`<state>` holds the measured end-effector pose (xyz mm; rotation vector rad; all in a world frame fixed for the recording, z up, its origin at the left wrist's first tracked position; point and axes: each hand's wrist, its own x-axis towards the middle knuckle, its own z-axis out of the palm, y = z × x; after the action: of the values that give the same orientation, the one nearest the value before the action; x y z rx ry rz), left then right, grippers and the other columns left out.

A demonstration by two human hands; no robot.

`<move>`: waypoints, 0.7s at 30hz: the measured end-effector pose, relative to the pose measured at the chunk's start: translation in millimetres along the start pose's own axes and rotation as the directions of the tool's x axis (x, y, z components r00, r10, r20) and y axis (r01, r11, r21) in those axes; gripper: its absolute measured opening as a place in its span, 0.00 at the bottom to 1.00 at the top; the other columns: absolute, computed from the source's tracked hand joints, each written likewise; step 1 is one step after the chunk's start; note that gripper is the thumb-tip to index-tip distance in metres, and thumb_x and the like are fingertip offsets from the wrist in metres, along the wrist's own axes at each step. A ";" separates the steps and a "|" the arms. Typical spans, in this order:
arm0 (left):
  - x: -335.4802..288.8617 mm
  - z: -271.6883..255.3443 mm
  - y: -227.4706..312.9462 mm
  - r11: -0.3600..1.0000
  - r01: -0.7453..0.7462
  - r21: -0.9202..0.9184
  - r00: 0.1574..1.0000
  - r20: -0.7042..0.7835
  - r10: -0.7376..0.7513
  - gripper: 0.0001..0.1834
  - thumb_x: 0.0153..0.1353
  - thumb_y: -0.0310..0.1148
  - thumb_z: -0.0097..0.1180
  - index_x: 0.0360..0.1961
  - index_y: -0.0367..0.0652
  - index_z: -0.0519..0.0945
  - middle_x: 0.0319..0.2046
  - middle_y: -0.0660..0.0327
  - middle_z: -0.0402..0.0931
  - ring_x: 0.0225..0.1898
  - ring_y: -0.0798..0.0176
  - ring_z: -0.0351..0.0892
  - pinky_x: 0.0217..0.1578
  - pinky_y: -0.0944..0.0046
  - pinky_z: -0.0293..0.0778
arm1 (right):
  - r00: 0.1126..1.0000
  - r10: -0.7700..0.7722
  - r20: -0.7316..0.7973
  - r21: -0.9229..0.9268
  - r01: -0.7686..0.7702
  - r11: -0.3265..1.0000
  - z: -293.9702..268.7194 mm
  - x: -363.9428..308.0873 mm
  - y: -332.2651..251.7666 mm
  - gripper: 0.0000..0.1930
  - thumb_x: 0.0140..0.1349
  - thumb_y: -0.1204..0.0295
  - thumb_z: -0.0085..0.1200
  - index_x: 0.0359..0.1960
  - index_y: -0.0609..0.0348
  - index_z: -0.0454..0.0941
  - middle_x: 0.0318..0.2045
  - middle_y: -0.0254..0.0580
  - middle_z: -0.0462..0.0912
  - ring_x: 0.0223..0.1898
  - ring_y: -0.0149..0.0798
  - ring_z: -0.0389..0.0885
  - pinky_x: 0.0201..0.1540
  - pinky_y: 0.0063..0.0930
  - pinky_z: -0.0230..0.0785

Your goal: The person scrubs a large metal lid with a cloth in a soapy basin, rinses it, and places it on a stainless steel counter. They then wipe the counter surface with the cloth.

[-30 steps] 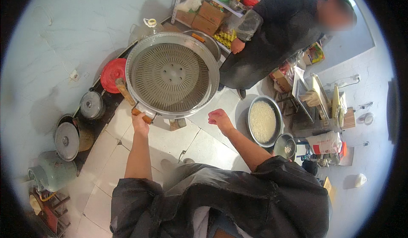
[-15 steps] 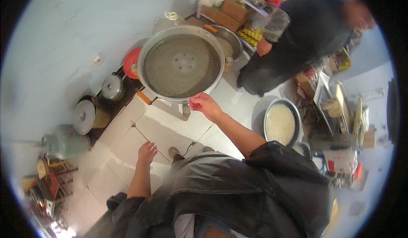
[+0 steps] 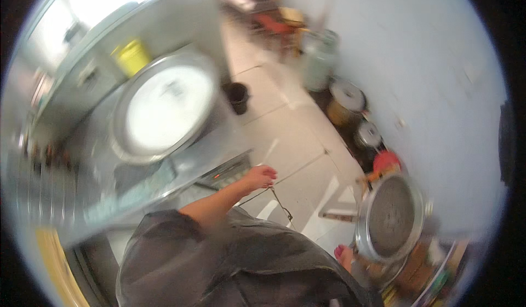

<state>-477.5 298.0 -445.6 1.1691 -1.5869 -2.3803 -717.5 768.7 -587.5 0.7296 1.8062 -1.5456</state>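
My left hand (image 3: pixel 258 178) hangs over the tiled floor in front of me, near the edge of a metal worktop (image 3: pixel 219 142). Its fingers are loosely stretched apart, with nothing visible in them. Low on the right, my right hand (image 3: pixel 344 256) shows only in part and is blurred, close to a round metal steamer tray (image 3: pixel 392 214) with a slotted, perforated base. Whether that hand touches the tray's rim, I cannot tell. On the worktop to my left stands a wide metal pan (image 3: pixel 118 126) with a bright white content (image 3: pixel 167 110).
A yellow container (image 3: pixel 131 58) stands behind the pan. A dark bucket (image 3: pixel 237 98) is on the floor beside the worktop. Along the right wall are a gas cylinder (image 3: pixel 320 60), lidded pots (image 3: pixel 348 96) and a red round item (image 3: pixel 387 161). Cardboard boxes (image 3: pixel 419 263) lie beyond the tray.
My view has swung to the left, bringing the worktop and white-filled pan into sight. The steamer tray, earlier before my right hand, is now at lower right. The other person is out of view.
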 end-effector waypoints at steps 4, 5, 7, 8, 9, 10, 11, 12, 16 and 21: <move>-67.5 -52.1 -6.1 0.866 -0.343 0.363 0.927 -0.017 0.374 0.18 0.53 0.25 0.49 0.47 0.39 0.73 0.43 0.56 0.77 0.40 0.63 0.77 0.42 0.64 0.73 | 0.992 -0.099 0.084 -0.155 0.111 0.982 85.1 -12.2 -49.6 0.03 0.54 0.77 0.50 0.26 0.64 0.71 0.19 0.40 0.72 0.19 0.36 0.71 0.21 0.30 0.70; -85.6 -71.2 -9.8 0.823 -0.346 0.450 0.918 -0.019 0.396 0.18 0.52 0.25 0.49 0.47 0.38 0.73 0.42 0.56 0.77 0.40 0.64 0.77 0.42 0.64 0.73 | 0.962 -0.196 0.189 -0.233 0.238 0.943 119.5 -23.6 -64.5 0.03 0.54 0.77 0.50 0.27 0.64 0.71 0.19 0.39 0.72 0.20 0.35 0.72 0.23 0.29 0.70; -126.5 -114.3 -23.3 0.836 -0.274 0.475 0.926 -0.104 0.362 0.19 0.51 0.25 0.47 0.47 0.39 0.74 0.42 0.54 0.78 0.41 0.60 0.78 0.43 0.62 0.73 | 0.824 -0.367 0.432 -0.291 0.512 0.808 201.3 -61.3 -87.7 0.03 0.54 0.77 0.51 0.29 0.63 0.70 0.21 0.37 0.72 0.23 0.33 0.72 0.26 0.28 0.70; -154.8 -126.3 -39.8 0.824 -0.233 0.516 0.915 -0.171 0.366 0.19 0.51 0.25 0.47 0.47 0.39 0.74 0.42 0.54 0.78 0.42 0.59 0.78 0.43 0.61 0.73 | 0.742 -0.390 0.546 -0.349 0.624 0.699 245.8 -88.4 -95.1 0.04 0.55 0.76 0.51 0.29 0.62 0.70 0.22 0.37 0.72 0.25 0.31 0.72 0.30 0.26 0.69; -174.4 -139.6 -55.5 0.819 -0.208 0.535 0.906 -0.211 0.368 0.20 0.50 0.24 0.48 0.47 0.40 0.74 0.42 0.53 0.78 0.42 0.57 0.79 0.43 0.61 0.73 | 0.643 -0.449 0.621 -0.331 0.734 0.593 290.0 -118.3 -97.4 0.04 0.56 0.75 0.52 0.30 0.61 0.70 0.24 0.36 0.72 0.28 0.30 0.71 0.33 0.24 0.68; -198.7 -160.2 -70.7 0.823 -0.184 0.538 0.873 -0.295 0.388 0.20 0.49 0.23 0.48 0.47 0.40 0.74 0.43 0.53 0.78 0.42 0.55 0.79 0.43 0.60 0.74 | 0.422 -0.504 0.754 -0.158 0.860 0.485 335.4 -154.0 -96.5 0.04 0.56 0.77 0.52 0.29 0.60 0.69 0.24 0.34 0.71 0.26 0.29 0.69 0.31 0.22 0.65; -223.1 -177.8 -89.4 0.841 -0.170 0.514 0.837 -0.375 0.398 0.20 0.49 0.23 0.48 0.47 0.40 0.74 0.43 0.54 0.78 0.41 0.56 0.79 0.44 0.60 0.74 | 0.267 -0.523 0.809 -0.060 0.924 0.378 376.1 -190.5 -90.3 0.04 0.56 0.78 0.51 0.29 0.58 0.68 0.25 0.33 0.70 0.24 0.27 0.66 0.29 0.19 0.63; -245.6 -197.1 -107.1 0.872 -0.154 0.464 0.806 -0.452 0.383 0.20 0.50 0.23 0.48 0.47 0.40 0.74 0.43 0.54 0.78 0.41 0.56 0.80 0.44 0.60 0.73 | 0.065 -0.549 0.833 0.116 0.950 0.290 415.3 -230.1 -80.6 0.04 0.57 0.79 0.50 0.29 0.59 0.68 0.28 0.34 0.70 0.28 0.28 0.67 0.32 0.20 0.63; -318.5 -232.0 -170.5 0.958 -0.044 0.285 0.540 -0.799 0.263 0.19 0.47 0.26 0.49 0.44 0.42 0.76 0.40 0.55 0.80 0.36 0.53 0.80 0.41 0.57 0.74 | -0.489 -0.189 0.851 0.467 0.871 -0.149 515.7 -372.3 -15.1 0.05 0.55 0.82 0.51 0.31 0.62 0.68 0.34 0.43 0.72 0.37 0.38 0.72 0.41 0.27 0.66; -358.0 -238.1 -176.6 0.984 -0.028 0.177 0.286 -0.942 0.178 0.15 0.50 0.25 0.49 0.42 0.41 0.76 0.37 0.53 0.80 0.34 0.53 0.81 0.38 0.59 0.75 | -0.619 0.353 0.702 0.647 0.761 0.047 566.0 -450.0 79.3 0.05 0.54 0.78 0.51 0.30 0.64 0.69 0.35 0.49 0.72 0.39 0.51 0.72 0.43 0.34 0.67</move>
<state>-15.9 350.8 -434.0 1.8852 -1.2113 -0.9244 -304.4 219.9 -348.1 -2.3100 0.7619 -0.5495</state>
